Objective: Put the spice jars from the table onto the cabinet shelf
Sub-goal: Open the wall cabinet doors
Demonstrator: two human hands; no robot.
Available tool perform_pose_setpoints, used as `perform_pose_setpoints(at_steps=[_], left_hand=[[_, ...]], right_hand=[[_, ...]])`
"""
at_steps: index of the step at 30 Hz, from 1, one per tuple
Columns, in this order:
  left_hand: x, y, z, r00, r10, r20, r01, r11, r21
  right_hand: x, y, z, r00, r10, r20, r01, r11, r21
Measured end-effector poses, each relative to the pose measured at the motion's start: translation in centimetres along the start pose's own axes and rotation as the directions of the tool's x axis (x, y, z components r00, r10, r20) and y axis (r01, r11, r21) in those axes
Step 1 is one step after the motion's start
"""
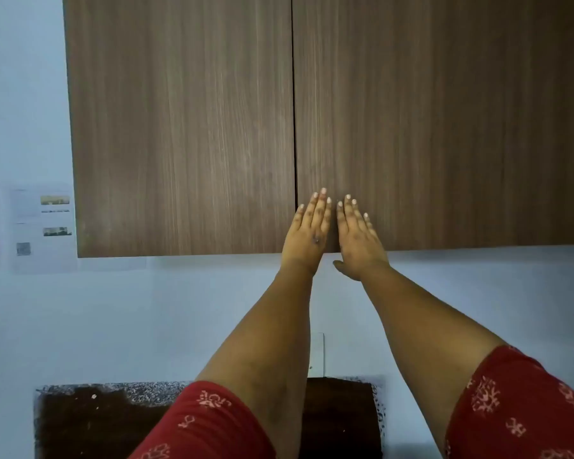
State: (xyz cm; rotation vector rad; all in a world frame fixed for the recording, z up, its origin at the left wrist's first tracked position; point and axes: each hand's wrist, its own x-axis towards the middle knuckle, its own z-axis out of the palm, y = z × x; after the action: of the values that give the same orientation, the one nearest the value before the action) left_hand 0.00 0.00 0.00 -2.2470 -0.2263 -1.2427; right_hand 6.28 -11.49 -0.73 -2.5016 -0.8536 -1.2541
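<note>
A wall cabinet with two brown wood-grain doors fills the upper view; the left door and the right door are both closed. My left hand and my right hand lie flat, side by side, against the lower left corner of the right door, just right of the seam. The fingers are stretched out and hold nothing. My right thumb hangs below the door's bottom edge. No spice jars are in view, and the shelf is hidden behind the doors.
A pale blue wall runs below the cabinet. Printed sheets are stuck to the wall at the left. A dark speckled stone counter lies at the bottom, partly hidden by my red patterned sleeves.
</note>
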Motion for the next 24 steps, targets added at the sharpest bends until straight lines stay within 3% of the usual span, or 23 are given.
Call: perform_pose_setpoints(at_steps=[4,10,17,21,24], left_hand=[[0.4,0.4,0.9,0.999,0.037,0.011,-0.038,0.998,0.047],[-0.2,0.5,1.7,0.996,0.047,0.074,-0.041,0.996,-0.078],[-1.2,0.8,0.0,0.996,0.092,-0.003,-0.091,0.983,-0.161],[-3.0,1.0,-1.8,0.974,0.105,-0.2,-0.175,0.908,-0.38],[-4.5,0.9,-3.7,0.974,-0.032,-0.223,-0.103,0.818,-0.565]], right_hand=[[0.7,-0.1,1.1,1.0,0.002,-0.007,-0.002,1.0,0.003],[0.7,-0.5,1.6,0.998,0.02,-0.052,-0.018,0.999,0.04],[-1.2,-2.3,1.1,0.985,0.132,-0.112,-0.122,0.988,0.091],[-3.0,-2.7,-0.6,0.967,0.197,-0.161,-0.177,0.975,0.131],[-4.4,-3.0,-2.4,0.948,0.254,-0.191,-0.232,0.964,0.129]])
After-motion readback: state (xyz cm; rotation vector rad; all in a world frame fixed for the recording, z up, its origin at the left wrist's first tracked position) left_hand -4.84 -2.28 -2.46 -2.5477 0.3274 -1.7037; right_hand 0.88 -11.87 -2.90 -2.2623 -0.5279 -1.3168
